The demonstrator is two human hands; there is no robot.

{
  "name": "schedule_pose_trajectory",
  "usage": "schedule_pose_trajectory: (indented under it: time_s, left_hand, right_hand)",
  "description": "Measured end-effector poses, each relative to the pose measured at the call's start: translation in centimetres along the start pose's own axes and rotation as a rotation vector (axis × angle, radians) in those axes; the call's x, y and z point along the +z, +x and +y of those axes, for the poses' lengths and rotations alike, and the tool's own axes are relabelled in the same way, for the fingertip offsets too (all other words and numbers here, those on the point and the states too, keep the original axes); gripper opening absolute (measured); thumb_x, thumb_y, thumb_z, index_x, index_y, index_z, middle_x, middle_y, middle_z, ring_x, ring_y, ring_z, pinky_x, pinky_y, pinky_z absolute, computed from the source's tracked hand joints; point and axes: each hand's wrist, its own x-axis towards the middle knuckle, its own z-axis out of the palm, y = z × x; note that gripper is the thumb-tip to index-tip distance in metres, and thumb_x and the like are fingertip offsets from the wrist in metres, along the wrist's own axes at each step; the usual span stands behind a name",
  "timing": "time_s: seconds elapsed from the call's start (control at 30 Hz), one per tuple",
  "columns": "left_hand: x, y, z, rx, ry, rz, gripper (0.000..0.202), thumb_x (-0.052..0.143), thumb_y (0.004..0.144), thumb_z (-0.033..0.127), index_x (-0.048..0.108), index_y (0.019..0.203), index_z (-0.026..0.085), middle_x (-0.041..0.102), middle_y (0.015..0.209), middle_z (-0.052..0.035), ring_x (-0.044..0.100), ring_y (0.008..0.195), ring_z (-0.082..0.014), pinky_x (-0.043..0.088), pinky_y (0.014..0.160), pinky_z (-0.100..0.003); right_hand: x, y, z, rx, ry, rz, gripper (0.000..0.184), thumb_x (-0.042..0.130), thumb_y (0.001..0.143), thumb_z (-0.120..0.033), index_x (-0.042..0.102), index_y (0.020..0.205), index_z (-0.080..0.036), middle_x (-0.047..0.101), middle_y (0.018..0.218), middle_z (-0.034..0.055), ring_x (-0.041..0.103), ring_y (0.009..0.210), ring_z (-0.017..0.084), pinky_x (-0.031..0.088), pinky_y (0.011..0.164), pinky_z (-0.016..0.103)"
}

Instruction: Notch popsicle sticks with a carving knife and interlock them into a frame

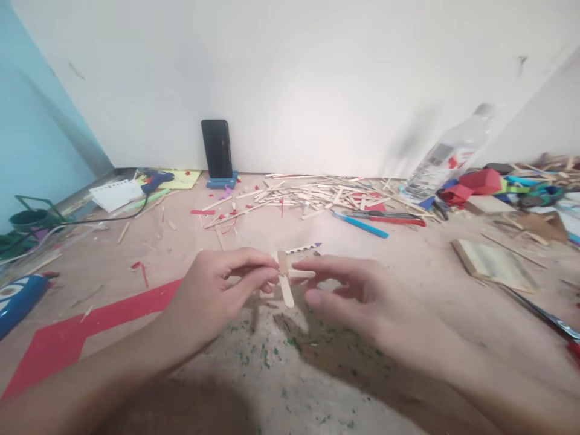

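Observation:
A small cross-shaped piece made of wooden craft sticks point(286, 291) is raised above the table in the middle of the view. My left hand point(235, 281) pinches it near its centre between thumb and forefinger, hiding part of the left arm. Just to the right, my right hand point(357, 296) has its forefinger and thumb apart around the tip of the right arm; whether a finger touches the wood is hard to tell. Behind the piece a spotted pencil point(303, 248) with a purple tip lies on the table.
Loose craft sticks point(317, 196) are heaped by the wall. A black phone point(216, 148) leans upright on a blue stand. Around it lie a glue gun point(157, 180), a plastic bottle point(446, 157), a blue pen point(361, 225), red paper point(109, 317) and a wooden block point(493, 264). Green scraps litter the front.

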Motion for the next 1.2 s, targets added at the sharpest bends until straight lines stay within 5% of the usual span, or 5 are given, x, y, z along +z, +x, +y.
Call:
schedule_pose_trajectory:
  time_s: [0.37,0.63,0.8,0.97,1.2]
  left_hand:
    - [1.8,-1.0,0.6,-0.092,-0.242,0.01,0.006,0.075,0.089,0.023,0.079,0.085,0.022,0.08,0.082,0.0021,0.074,0.075,-0.0124,0.057,0.068,-0.018]
    - [2.5,-1.2,-0.1,-0.266,-0.445,-0.147,0.006,0.072,0.095,0.026,0.074,0.091,0.022,0.077,0.082,0.0021,0.075,0.077,-0.0125,0.058,0.072,-0.019]
    - [2.9,-1.3,-0.7,-0.295,-0.515,-0.198,0.004,0.07,0.097,0.025,0.073,0.095,0.024,0.08,0.087,0.0024,0.076,0.082,-0.0123,0.058,0.075,-0.019]
    - [2.9,-1.4,0.0,-0.315,-0.464,-0.108,0.004,0.074,0.093,0.023,0.074,0.089,0.023,0.079,0.081,0.0043,0.073,0.074,-0.0081,0.054,0.067,-0.013]
    - [2.7,-1.3,0.1,-0.299,-0.381,-0.13,0.01,0.068,0.092,0.019,0.074,0.086,0.024,0.076,0.081,0.0046,0.073,0.08,-0.012,0.055,0.073,-0.02]
  right_hand:
    - [2.1,-0.6,1.7,0.016,0.342,-0.115,0.017,0.076,0.093,-0.034,0.081,0.103,-0.021,0.077,0.093,0.002,0.07,0.086,0.018,0.055,0.077,0.026]
    - [2.7,-1.3,1.6,0.058,0.387,-0.132,0.032,0.062,0.101,-0.032,0.073,0.076,-0.016,0.055,0.062,-0.0021,0.045,0.054,0.009,0.036,0.048,0.02]
    - [2.6,-1.3,1.8,-0.002,0.269,-0.117,0.034,0.058,0.102,-0.031,0.07,0.074,-0.017,0.052,0.06,-0.0027,0.044,0.055,0.01,0.036,0.048,0.021]
    - [2.3,-1.7,2.0,-0.077,0.164,-0.113,0.032,0.055,0.104,-0.03,0.071,0.078,-0.019,0.056,0.071,-0.0017,0.048,0.063,0.011,0.04,0.056,0.022]
    - [2.4,-1.9,2.0,-0.178,0.081,-0.099,0.031,0.055,0.105,-0.028,0.071,0.079,-0.02,0.059,0.067,-0.0016,0.056,0.063,0.013,0.048,0.06,0.023]
